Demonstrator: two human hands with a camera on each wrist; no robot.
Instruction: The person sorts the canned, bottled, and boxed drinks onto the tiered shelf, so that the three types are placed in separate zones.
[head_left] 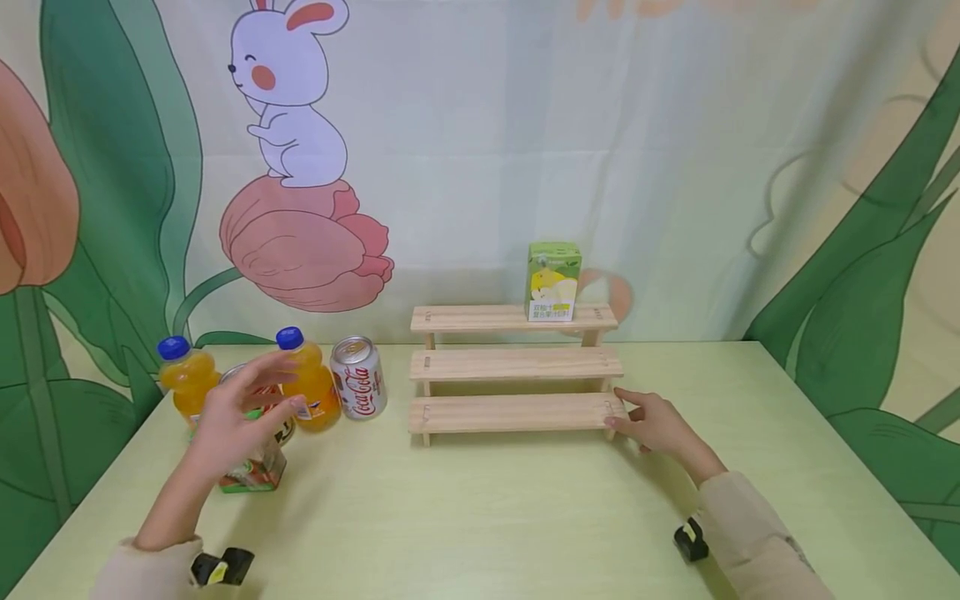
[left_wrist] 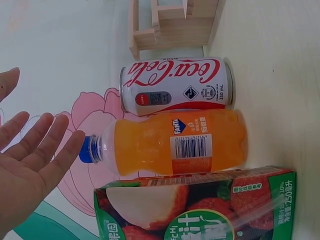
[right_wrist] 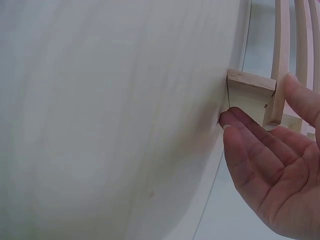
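Note:
My left hand (head_left: 236,421) is held over the drinks on the left, fingers spread and holding nothing. Beneath it stands a lychee juice carton (head_left: 258,471), partly hidden by the hand. Just beyond its fingertips is a Fanta bottle (left_wrist: 145,145) with a blue cap, beside a white Coca-Cola can (left_wrist: 175,85). With thumb and fingers, my right hand (head_left: 652,421) grips the right end of the lowest step of a three-step wooden display shelf (head_left: 517,412). In the right wrist view the thumb rests against the board (right_wrist: 280,65).
A green juice carton (head_left: 553,283) stands on the shelf's top step, right of its middle. Another orange drink bottle (head_left: 187,379) and a partly hidden can (head_left: 285,427) stand at the left. Behind the pale table (head_left: 480,525) hangs a printed curtain (head_left: 675,167).

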